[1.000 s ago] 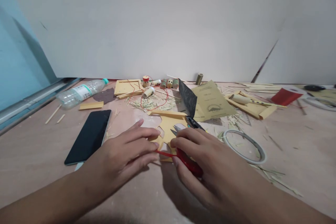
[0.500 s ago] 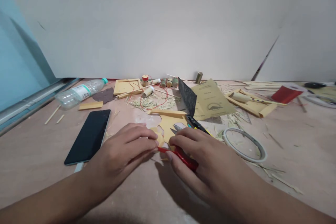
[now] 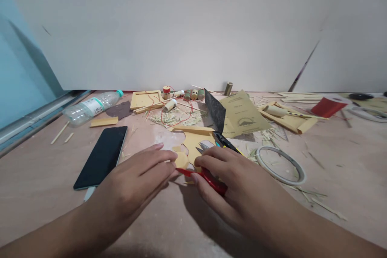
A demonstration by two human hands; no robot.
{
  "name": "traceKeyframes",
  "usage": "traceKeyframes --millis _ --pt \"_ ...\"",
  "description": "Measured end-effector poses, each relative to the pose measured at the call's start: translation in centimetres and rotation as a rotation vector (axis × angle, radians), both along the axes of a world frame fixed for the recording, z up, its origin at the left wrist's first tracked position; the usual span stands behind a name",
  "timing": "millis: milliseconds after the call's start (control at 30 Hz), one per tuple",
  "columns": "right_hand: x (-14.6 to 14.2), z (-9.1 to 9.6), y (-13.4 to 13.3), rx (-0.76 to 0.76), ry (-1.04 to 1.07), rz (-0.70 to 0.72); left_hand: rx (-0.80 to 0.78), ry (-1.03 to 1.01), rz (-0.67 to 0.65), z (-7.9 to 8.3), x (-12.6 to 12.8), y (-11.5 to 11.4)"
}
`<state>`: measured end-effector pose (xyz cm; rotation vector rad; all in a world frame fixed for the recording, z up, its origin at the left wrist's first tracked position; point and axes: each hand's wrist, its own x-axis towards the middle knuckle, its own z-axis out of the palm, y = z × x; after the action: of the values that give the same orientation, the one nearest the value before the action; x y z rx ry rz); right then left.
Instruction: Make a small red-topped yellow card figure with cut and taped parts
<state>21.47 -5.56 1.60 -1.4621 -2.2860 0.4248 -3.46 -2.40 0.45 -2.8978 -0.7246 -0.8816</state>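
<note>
My left hand [image 3: 145, 173] has its fingers together on a small rounded piece of yellow card [image 3: 182, 161]. My right hand [image 3: 223, 181] is wrapped round red-handled scissors [image 3: 216, 183], with metal blade tips showing past the fingers, pointing up and left. A thin red strip [image 3: 183, 171] runs from my right thumb to the left fingertips; whether it belongs to the scissors I cannot tell. Just beyond both hands lies a larger cut sheet of yellow card [image 3: 195, 141]. A black-handled tool [image 3: 226, 142] rests beside it, partly behind my right hand.
A phone [image 3: 102, 155] and a plastic bottle [image 3: 93, 107] lie on the left. Folded sandpaper [image 3: 242, 117] stands beyond the hands. On the right are a tape ring [image 3: 281, 165] and a red roll [image 3: 328, 107]. Bamboo shavings, sticks and small painted cylinders [image 3: 194, 95] are scattered at the back.
My left hand has shifted slightly left, and more of the small card piece and the red strip shows. My right hand keeps its grip on the scissors.
</note>
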Motion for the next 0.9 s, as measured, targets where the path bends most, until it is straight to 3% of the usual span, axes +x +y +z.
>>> traceKeyframes --millis 567,767,900 --pt "0.1 -0.1 0.1 -0.001 -0.003 -0.028 -0.125 -0.038 -0.032 -0.1 1.1 0.7" --pt "0.1 0.0 0.4 -0.013 -0.038 -0.041 -0.332 -0.105 0.071 0.1 1.9 0.7" --pt "0.1 0.1 0.9 -0.009 -0.048 -0.046 -0.366 -0.096 0.048 0.2 1.8 0.9"
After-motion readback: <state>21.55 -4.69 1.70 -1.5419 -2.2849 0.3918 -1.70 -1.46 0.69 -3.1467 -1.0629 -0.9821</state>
